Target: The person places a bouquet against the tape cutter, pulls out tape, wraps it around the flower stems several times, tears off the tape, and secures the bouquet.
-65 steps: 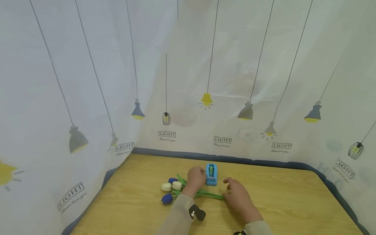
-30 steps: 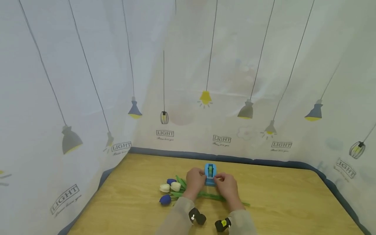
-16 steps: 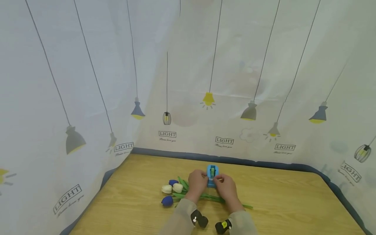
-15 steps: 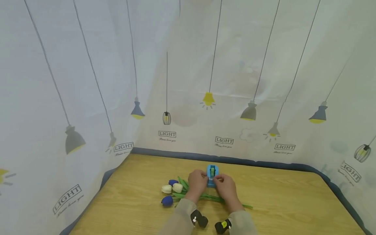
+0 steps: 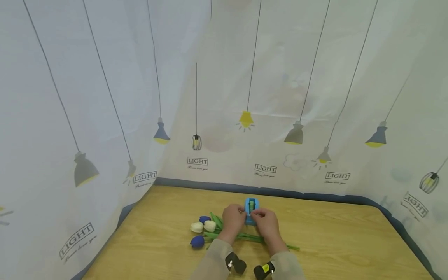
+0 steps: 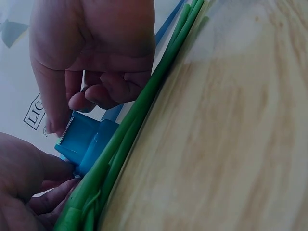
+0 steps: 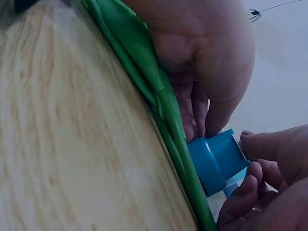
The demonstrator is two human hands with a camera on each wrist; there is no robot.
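In the head view, I see the blue tape dispenser (image 5: pixel 250 221) on the table (image 5: pixel 332 241) at lower centre, between both hands. The left hand (image 5: pixel 233 218) grips its side with thumb and fingers. The right hand (image 5: pixel 266 224) curls its fingers, thumb tip at the toothed edge (image 7: pixel 239 147); I cannot tell what it pinches. Blue and white flowers (image 5: pixel 210 225) lie left of centre.

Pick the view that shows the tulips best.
Head: the tulips show their blue and white blooms and stem ends, though the arms partly cover them. Left wrist: close-up of green stems, no blooms. Right wrist: leaves and stems up close, no blooms.
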